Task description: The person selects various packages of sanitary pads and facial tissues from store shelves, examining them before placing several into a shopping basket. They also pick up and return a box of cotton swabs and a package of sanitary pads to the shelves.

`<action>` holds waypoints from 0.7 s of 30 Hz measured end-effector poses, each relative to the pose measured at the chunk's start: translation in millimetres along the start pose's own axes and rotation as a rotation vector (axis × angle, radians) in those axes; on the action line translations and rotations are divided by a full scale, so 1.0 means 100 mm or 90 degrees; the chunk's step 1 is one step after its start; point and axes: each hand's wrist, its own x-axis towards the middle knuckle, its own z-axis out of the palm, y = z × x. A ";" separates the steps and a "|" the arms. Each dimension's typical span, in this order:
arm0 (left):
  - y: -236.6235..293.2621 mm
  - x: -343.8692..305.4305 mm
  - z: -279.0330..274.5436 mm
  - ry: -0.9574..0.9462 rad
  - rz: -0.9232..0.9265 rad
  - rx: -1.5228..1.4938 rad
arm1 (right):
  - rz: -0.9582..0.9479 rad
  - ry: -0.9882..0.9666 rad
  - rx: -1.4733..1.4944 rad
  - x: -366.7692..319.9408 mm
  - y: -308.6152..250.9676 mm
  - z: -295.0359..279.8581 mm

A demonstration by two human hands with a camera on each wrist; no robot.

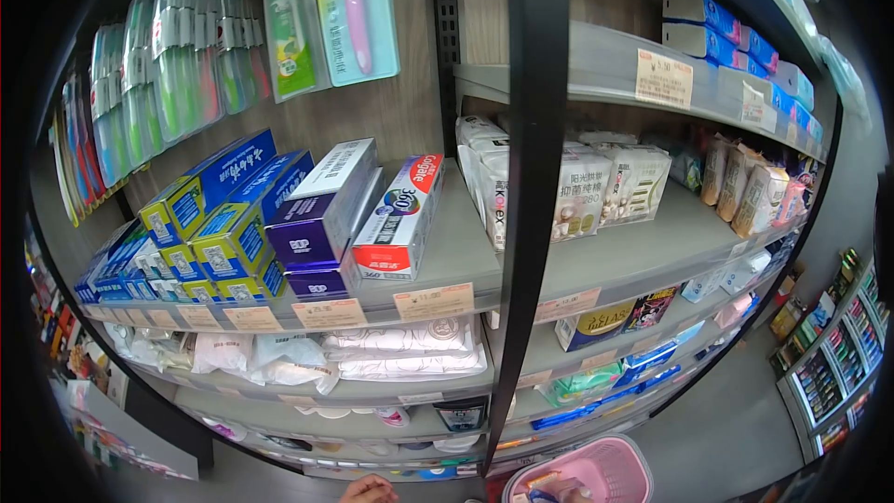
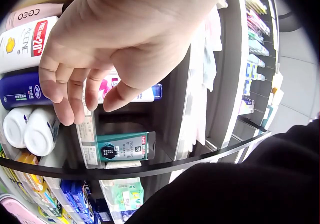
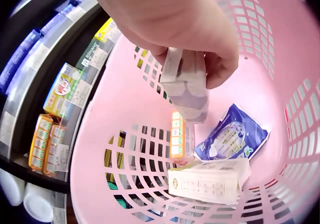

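My right hand (image 3: 175, 14) reaches into a pink plastic basket (image 3: 100, 134) and grips a white and pale lilac pack (image 3: 186, 91). Below that pack, in the basket, lie a purple-blue pouch (image 3: 235, 134), a white box (image 3: 210, 181) and an orange-edged pack (image 3: 177, 136). The head view shows the basket (image 1: 638, 466) low on the right, before the shelves. My left hand (image 2: 107, 49) hangs with loosely bent fingers and holds nothing. Behind it in the left wrist view are a white bottle (image 2: 25, 44) and a green Romano pack (image 2: 125, 146).
Shelves rise in front, parted by a black post (image 1: 533, 130). Toothpaste boxes (image 1: 400, 224) and tissue packs (image 1: 633, 182) stand on the middle shelf. Toothbrushes (image 1: 186, 56) hang above at the left. Another stocked rack (image 1: 838, 363) stands at the right across the grey floor (image 1: 717, 410).
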 end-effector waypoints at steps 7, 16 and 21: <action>-0.03 0.00 -0.19 -0.086 0.031 0.036 | -0.112 0.078 0.049 -0.38 -0.37 -0.32; -0.04 -0.24 -0.34 -0.151 0.027 -0.034 | -0.201 -0.179 0.327 -1.98 -1.76 0.00; 0.23 -0.44 -0.13 -0.302 0.035 -0.069 | -0.090 -0.402 0.293 -2.83 -1.91 0.25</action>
